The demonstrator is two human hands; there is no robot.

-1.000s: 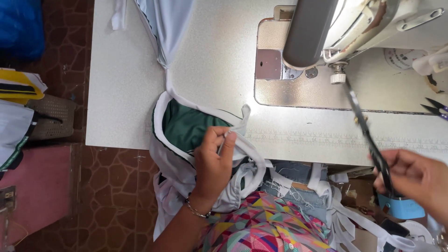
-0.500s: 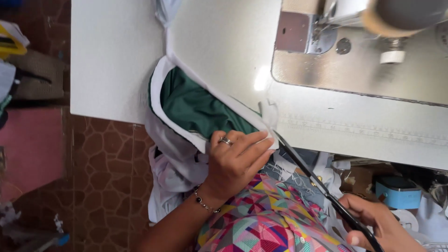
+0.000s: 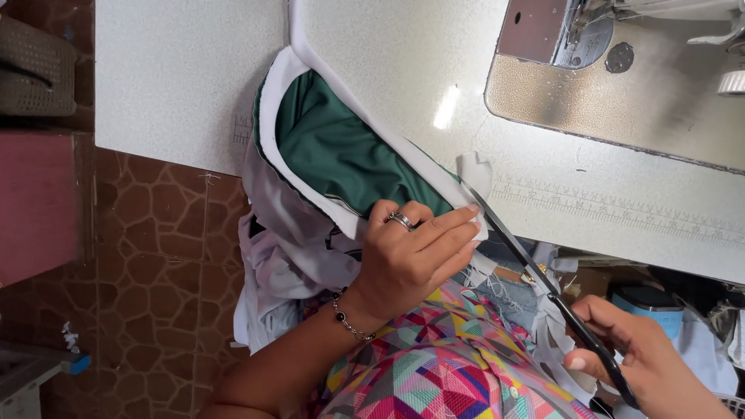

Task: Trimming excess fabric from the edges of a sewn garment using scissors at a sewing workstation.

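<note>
Garment lies over the near edge of the desk, part on top, part hanging toward the person's lap. Left hand rests on the garment's edge at the desk's rim. Scissors run from the right hand, below the desk edge, up to the garment beside the left fingertips. Sewing machine base plate sits on the desk, behind and right of the garment. Printed ruler strip lies between plate and desk edge. Floor to the left.
</note>
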